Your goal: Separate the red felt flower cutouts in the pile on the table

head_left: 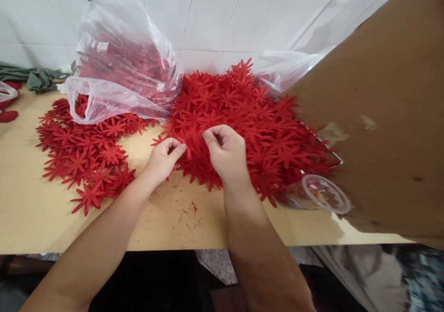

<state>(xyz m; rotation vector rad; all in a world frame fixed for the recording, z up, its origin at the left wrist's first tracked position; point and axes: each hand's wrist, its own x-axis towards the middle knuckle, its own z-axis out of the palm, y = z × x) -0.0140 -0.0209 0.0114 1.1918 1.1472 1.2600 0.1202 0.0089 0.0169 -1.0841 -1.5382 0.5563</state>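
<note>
A large heap of red flower-shaped cutouts (277,136) lies on the pale table (24,182), behind and to the right of my hands. My left hand (166,157) is closed in a pinch at the heap's left edge, with a blurred bit of red at its fingertips. Just to the right, my right hand (227,152) is pinched too, over the front of the heap; what it holds, if anything, cannot be made out. Between the two hands a red shape is smeared by motion. A smaller spread of red cutouts (86,159) lies left of my left hand.
A clear plastic bag (121,67) full of red pieces stands at the back left. A clear plastic cup (326,194) lies on its side at the right, beside a big brown board (381,118). Dark green cloth (41,80) lies at the far left against the white wall.
</note>
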